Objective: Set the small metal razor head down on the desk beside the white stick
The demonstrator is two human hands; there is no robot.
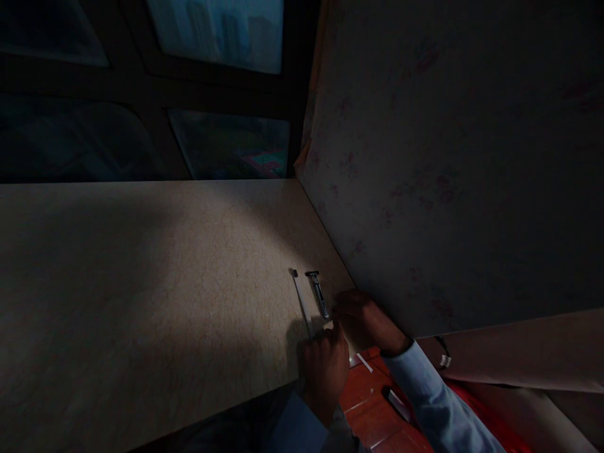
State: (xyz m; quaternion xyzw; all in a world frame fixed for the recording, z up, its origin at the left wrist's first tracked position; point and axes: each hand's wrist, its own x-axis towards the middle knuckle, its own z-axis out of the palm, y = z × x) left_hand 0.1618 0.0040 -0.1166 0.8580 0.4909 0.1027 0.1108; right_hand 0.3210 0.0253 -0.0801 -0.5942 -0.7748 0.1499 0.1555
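A toothbrush (302,303) with a pale handle and dark head lies on the stone-like ledge. Just right of it rests a dark razor (319,294), its head toward the window. My left hand (325,363) is closed at the near end of the toothbrush, its knuckles covering the handle's tip. Close beside it, by the lower end of the razor, my right hand (362,318) has its fingers curled inward. The fingertips of both hands come together. Anything between them is hidden by the fingers and the dim light.
A wall with faded floral paper (425,189) bounds the ledge (212,270) on the right. Dark-framed windows (226,145) stand behind. Below the front edge are a red-brown surface (372,402), a white strip (364,363) and a small dark-and-white object (399,404).
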